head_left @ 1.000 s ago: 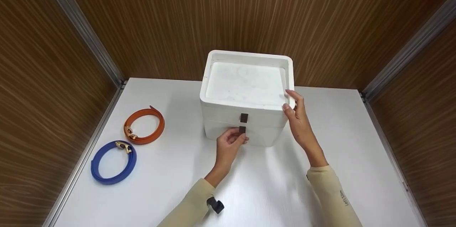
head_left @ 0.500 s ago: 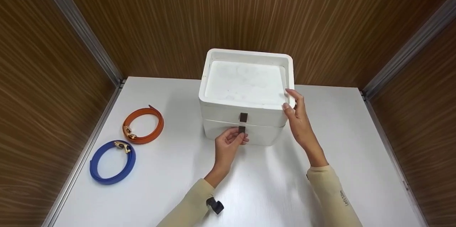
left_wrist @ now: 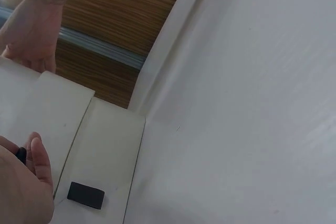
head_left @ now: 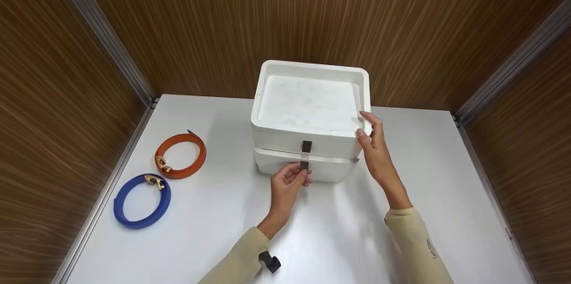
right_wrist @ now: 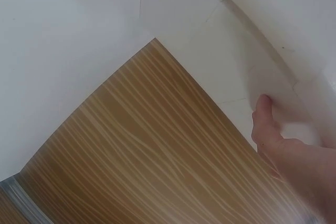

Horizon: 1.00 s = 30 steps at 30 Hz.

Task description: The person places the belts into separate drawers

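Note:
A white two-drawer storage box (head_left: pixel 312 101) with a shallow recessed top stands near the back wall. Its lower drawer (head_left: pixel 330 169) juts out slightly at the front, and a thin dark gap shows above its edge. My left hand (head_left: pixel 286 186) pinches the dark brown pull tab (head_left: pixel 304 165) of this drawer between thumb and fingers. The upper drawer's tab (head_left: pixel 307 146) is untouched; the upper drawer sits flush. At the front right corner my right hand (head_left: pixel 377 154) grips the box's rim, thumb in front and fingers over the edge. In the right wrist view that hand (right_wrist: pixel 289 153) lies against the white box.
To the left on the white table (head_left: pixel 214 239) lie two coiled belts with gold buckles, an orange one (head_left: pixel 199 164) and a blue one (head_left: pixel 129 218). Wood-grain panels (head_left: pixel 312 12) enclose the table at the back and both sides.
The lower drawer has come forward a little, opening a gap beneath the upper one. My left hand keeps its pinch on the tab; my right hand stays at the corner.

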Tool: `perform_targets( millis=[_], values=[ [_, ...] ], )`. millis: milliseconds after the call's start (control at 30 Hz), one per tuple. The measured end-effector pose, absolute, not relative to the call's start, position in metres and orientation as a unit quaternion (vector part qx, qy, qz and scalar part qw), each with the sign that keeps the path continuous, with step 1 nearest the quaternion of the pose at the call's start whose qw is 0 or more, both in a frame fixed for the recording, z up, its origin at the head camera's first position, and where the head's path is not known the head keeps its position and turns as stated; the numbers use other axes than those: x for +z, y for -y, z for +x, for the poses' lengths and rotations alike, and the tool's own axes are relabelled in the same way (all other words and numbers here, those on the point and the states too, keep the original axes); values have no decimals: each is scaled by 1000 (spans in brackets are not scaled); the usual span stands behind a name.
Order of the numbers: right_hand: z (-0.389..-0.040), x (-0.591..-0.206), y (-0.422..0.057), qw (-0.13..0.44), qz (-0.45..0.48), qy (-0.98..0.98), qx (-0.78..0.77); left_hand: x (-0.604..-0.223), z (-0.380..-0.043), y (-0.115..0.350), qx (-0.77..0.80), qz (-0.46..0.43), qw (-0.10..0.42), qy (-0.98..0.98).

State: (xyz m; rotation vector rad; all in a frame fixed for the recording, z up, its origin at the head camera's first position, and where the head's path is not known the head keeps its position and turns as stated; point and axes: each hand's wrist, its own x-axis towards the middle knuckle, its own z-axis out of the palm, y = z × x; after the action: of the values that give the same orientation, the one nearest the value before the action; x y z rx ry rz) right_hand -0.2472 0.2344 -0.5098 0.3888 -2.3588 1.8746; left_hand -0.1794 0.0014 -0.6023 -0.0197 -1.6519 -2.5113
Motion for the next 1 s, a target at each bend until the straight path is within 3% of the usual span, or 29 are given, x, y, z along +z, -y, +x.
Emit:
perform_targets(
  millis=[1000],
  values=[
    [-248, -509, -233, 59, 126, 778, 613, -608, -154, 9, -824, -29, 47, 564]
  ],
)
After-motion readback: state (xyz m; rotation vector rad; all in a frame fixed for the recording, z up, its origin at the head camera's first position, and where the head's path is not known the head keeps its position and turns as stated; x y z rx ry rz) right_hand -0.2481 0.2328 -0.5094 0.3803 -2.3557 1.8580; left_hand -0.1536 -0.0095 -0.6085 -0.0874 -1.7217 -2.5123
